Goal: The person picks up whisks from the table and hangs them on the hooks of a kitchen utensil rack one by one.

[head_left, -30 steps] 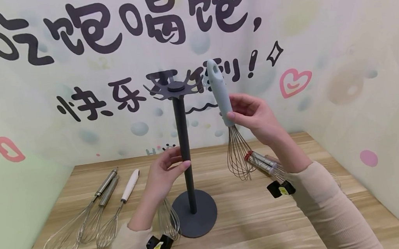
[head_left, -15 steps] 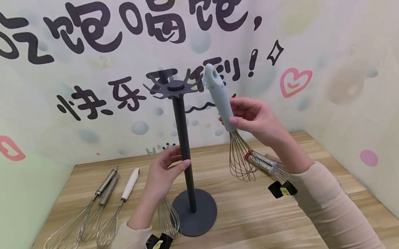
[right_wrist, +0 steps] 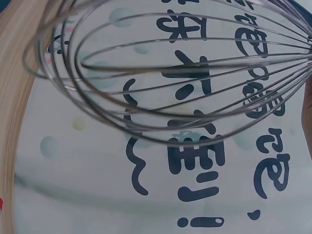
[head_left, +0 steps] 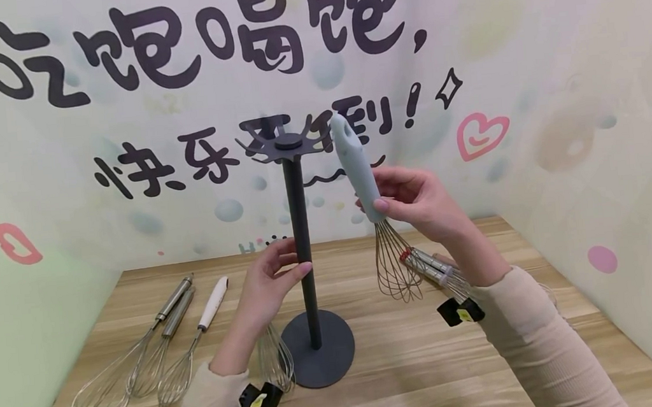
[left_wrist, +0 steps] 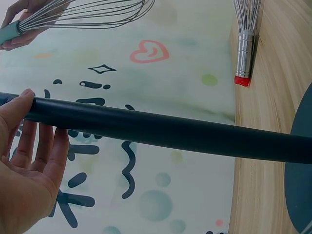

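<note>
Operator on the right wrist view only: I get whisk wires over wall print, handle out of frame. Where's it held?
Observer: Right grip holds the blue handle near its lower end.

Operator: What's the other one on?

Observer: Left grip holds the stand partway up its pole.

Operator: Anything hung there yet?

Observer: No, I see nothing hanging from its hooks.
</note>
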`<state>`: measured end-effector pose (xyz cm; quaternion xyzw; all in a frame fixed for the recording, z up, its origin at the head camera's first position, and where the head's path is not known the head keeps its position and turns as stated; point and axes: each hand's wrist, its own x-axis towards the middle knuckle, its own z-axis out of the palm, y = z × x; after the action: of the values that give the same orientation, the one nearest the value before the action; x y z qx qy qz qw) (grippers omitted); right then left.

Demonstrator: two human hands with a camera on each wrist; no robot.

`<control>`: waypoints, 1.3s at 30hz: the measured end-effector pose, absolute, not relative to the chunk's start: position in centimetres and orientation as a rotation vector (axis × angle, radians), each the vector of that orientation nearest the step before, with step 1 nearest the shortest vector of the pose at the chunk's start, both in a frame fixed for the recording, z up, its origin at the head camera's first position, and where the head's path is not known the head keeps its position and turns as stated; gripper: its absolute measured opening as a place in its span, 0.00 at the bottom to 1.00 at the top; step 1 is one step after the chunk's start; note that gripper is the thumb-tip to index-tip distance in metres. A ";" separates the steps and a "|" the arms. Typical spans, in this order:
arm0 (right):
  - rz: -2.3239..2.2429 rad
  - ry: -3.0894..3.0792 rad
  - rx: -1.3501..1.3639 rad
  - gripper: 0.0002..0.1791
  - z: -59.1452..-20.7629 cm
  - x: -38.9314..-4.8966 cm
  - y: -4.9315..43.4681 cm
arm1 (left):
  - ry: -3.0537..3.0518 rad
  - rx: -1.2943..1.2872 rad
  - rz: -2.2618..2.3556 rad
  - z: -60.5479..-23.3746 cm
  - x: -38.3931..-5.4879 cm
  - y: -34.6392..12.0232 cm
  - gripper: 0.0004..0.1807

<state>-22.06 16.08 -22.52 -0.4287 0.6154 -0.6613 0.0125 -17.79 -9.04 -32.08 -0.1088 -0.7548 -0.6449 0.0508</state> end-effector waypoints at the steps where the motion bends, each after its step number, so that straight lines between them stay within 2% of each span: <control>1: -2.057 1.918 -1.337 0.17 -22.5 -22.0 16.1 | -2.297 -0.330 -1.966 -32.1 -17.8 -9.0 0.22; 30: -1.990 1.930 -1.309 0.16 -22.9 -22.3 15.4 | -2.291 -0.383 -1.959 -32.0 -18.1 -8.9 0.24; 39: -1.961 2.022 -1.226 0.16 -23.1 -22.3 15.0 | -2.290 -0.358 -1.962 -31.9 -18.2 -9.1 0.24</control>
<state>-22.29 15.00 -23.07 -0.3988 0.6578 -0.6380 0.0350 -18.20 -9.11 -31.93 -0.1176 -0.7532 -0.6451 0.0525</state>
